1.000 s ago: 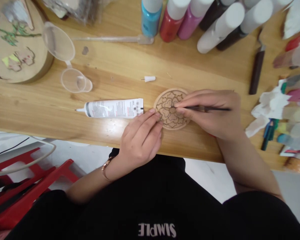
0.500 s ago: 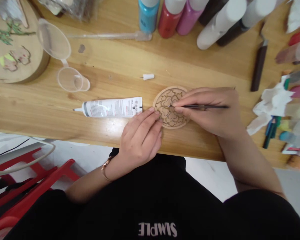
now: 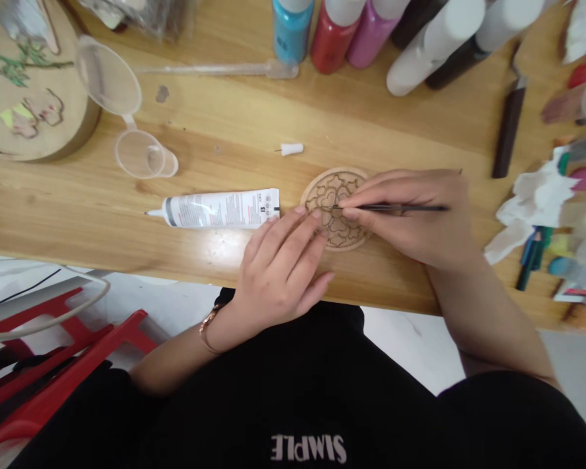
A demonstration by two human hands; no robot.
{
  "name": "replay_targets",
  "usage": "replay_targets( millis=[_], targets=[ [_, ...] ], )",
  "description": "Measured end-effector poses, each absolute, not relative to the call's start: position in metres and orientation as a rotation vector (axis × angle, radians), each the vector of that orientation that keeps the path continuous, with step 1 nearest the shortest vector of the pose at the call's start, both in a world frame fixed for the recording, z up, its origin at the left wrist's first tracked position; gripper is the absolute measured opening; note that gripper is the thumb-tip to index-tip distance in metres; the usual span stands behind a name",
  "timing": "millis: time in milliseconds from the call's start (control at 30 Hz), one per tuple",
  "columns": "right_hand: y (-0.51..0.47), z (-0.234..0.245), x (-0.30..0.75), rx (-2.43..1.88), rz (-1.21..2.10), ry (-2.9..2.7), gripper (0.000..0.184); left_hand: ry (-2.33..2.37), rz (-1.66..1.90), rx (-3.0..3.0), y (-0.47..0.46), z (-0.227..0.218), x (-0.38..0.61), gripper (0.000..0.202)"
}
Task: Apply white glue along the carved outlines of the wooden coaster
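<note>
A small round wooden disc (image 3: 333, 189) with a cut flower pattern lies on the wooden table (image 3: 234, 124) near its front edge. My right hand (image 3: 415, 218) pinches a thin dark tool (image 3: 400, 208) and holds its tip on the middle of the disc. My left hand (image 3: 283, 267) rests with its fingers stretched out, the fingertips pressing on the disc's left and lower edge. A white glue tube (image 3: 215, 210) lies just left of the disc, its nozzle pointing left. Its small white cap (image 3: 291, 149) lies behind it.
Several paint bottles (image 3: 366, 32) stand at the back. Two clear plastic cups (image 3: 127, 117) and a painted wooden round (image 3: 24, 78) sit at the left. A dark-handled tool (image 3: 508, 124) and coloured scraps (image 3: 561, 202) lie at the right. A clear pipette (image 3: 219, 68) lies behind.
My left hand's fingers have spread and slid a little further over the disc's lower edge. The right hand and its tool stay on the disc's middle.
</note>
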State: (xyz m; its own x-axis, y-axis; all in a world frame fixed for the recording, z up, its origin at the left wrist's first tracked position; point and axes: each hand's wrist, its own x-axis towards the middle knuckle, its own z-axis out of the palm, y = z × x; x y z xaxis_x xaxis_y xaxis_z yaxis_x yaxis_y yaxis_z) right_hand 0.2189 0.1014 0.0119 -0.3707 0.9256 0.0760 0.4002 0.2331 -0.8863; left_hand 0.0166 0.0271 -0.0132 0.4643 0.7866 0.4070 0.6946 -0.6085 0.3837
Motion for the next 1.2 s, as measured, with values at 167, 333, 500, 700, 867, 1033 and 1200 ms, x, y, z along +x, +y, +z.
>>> replay_targets(
  millis=[167,333,500,700,867,1033,1200],
  targets=[
    [0.1027,0.0118,0.2199,-1.188,1.060,-1.883,0.014,1.294,0.752,2.604,0.0265,-0.0126,0.0181,0.055],
    [0.1036,0.0105,0.2225,-1.199,1.068,-1.831,0.015,1.375,0.642,2.570,0.0263,-0.0132,0.0207,0.070],
    [0.1042,0.0119,0.2243,-1.154,1.079,-1.909,0.014,1.414,0.594,2.577,0.0271,-0.0144,0.0228,0.076],
    [0.1030,0.0125,0.2262,-1.162,1.091,-1.965,0.007,1.427,0.600,2.549,0.0270,-0.0142,0.0230,0.077],
    [0.1023,0.0112,0.2256,-1.096,1.068,-1.993,0.008,1.446,0.571,2.555,0.0268,-0.0137,0.0239,0.078],
    [0.1030,0.0121,0.2248,-1.145,1.083,-1.980,0.010,1.455,0.588,2.517,0.0265,-0.0145,0.0244,0.077],
    [0.1048,0.0133,0.2254,-1.165,1.082,-1.934,0.011,1.455,0.576,2.519,0.0263,-0.0149,0.0241,0.078]
  ],
)
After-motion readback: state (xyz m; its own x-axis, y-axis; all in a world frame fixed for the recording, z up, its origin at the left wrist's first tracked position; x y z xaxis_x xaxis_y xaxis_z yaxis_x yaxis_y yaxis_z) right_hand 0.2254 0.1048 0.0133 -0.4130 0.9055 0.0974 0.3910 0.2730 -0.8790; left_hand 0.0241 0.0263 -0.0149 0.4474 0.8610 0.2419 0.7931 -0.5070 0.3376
